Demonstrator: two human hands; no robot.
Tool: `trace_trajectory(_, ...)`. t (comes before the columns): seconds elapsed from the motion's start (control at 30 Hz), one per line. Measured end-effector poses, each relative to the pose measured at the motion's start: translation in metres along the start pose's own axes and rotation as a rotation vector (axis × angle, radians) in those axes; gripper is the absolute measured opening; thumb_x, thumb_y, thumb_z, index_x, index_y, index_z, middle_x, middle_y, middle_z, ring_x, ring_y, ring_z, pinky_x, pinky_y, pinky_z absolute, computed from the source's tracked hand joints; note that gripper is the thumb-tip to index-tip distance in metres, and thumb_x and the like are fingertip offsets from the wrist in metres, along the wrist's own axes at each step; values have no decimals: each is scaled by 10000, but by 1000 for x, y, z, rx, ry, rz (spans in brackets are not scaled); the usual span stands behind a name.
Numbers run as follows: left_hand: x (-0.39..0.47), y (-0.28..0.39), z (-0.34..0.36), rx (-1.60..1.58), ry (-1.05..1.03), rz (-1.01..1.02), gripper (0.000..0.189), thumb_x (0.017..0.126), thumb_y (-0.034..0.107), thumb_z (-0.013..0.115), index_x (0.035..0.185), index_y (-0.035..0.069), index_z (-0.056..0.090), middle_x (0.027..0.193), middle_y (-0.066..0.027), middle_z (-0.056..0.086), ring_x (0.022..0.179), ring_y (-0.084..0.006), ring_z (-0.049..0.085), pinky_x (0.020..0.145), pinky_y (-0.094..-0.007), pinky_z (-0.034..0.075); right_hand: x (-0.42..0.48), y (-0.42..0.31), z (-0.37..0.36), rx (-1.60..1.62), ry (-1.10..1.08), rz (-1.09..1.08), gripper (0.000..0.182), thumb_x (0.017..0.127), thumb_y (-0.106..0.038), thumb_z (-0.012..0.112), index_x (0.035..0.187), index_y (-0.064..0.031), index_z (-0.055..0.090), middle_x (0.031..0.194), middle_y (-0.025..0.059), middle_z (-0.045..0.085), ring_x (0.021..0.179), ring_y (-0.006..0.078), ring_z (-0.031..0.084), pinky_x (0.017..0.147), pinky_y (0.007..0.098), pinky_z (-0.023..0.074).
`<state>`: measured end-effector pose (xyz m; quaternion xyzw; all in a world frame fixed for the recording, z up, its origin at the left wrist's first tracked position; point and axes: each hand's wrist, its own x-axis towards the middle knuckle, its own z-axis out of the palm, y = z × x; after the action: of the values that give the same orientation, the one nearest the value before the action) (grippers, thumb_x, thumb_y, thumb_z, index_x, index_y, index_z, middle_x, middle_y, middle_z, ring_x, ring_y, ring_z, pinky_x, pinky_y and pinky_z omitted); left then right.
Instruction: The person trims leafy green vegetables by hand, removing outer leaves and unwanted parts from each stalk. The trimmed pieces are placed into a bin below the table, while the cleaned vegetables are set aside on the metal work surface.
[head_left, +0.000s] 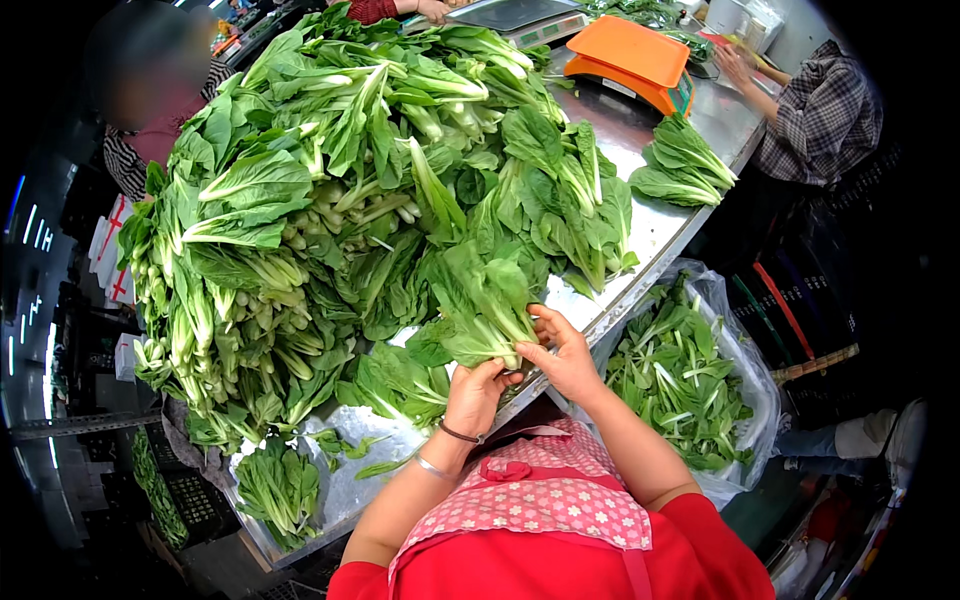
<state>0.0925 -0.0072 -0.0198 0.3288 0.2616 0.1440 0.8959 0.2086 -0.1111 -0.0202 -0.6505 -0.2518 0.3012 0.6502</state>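
Note:
A head of leafy greens (487, 300) with pale stalks is held over the near edge of a metal table (652, 229). My left hand (480, 394) pinches the stalk end from the left. On the right of the same stalks, the thumb and fingers of my right hand (562, 351) grip the base. Loose green leaves (401, 382) lie on the metal just left of my hands. Beyond them rises a large heap of the same greens (322, 172), stalks and leaves pointing many ways. A smaller pile of heads (559, 195) sits at its right side.
An orange scale (630, 56) stands at the far right, with a separate bunch (682, 165) near it. Below the table's right edge, a plastic-lined container (731, 360) holds trimmed leaves. Another bunch (277, 487) lies at the left corner. Co-workers stand across and at the right.

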Motion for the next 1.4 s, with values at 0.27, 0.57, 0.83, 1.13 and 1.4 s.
trace_trajectory(0.27, -1, -2, -18, -205, 54, -83, 202, 816, 48, 498, 1005, 21, 563, 986, -79, 609, 908, -194, 570, 726, -349, 483, 2, 2, 6, -93, 100, -97, 548, 738, -72, 694, 1217, -3, 435, 940, 37, 520, 850, 125, 497, 772, 251, 415)
trace_trajectory(0.57, -12, 7, -7, 79, 231, 37, 223, 855, 66, 494, 1066, -3, 471, 1008, -98, 563, 917, -193, 560, 788, -361, 495, 3, 3, 2, -123, 89, -179, 193, 736, -43, 677, 913, -8, 608, 940, 51, 528, 852, 143, 523, 741, 258, 428)
trace_trajectory(0.83, -39, 21, -5, 140, 272, 130, 369, 848, 53, 518, 1186, -1, 380, 1142, -102, 487, 1026, -178, 494, 890, -336, 424, -13, -3, 27, -332, 236, -435, 136, 711, 21, 655, 840, -6, 620, 902, 88, 531, 843, 207, 552, 713, 282, 452)
trace_trajectory(1.13, -55, 18, -3, 705, 474, 555, 567, 780, 61, 608, 1274, -5, 337, 1163, -117, 435, 1096, -209, 421, 822, -293, 416, -12, -4, 27, -24, 364, -292, 139, 808, 13, 592, 945, 32, 575, 951, 72, 525, 818, 158, 547, 744, 262, 460)
trace_trajectory(1.4, -47, 19, 10, 412, 193, 109, 278, 836, 162, 623, 1046, 6, 528, 916, -38, 590, 795, -99, 567, 608, -201, 437, -30, -21, 40, 890, 279, 258, 226, 853, -32, 553, 1046, 34, 456, 941, 102, 523, 829, 187, 580, 769, 296, 503)
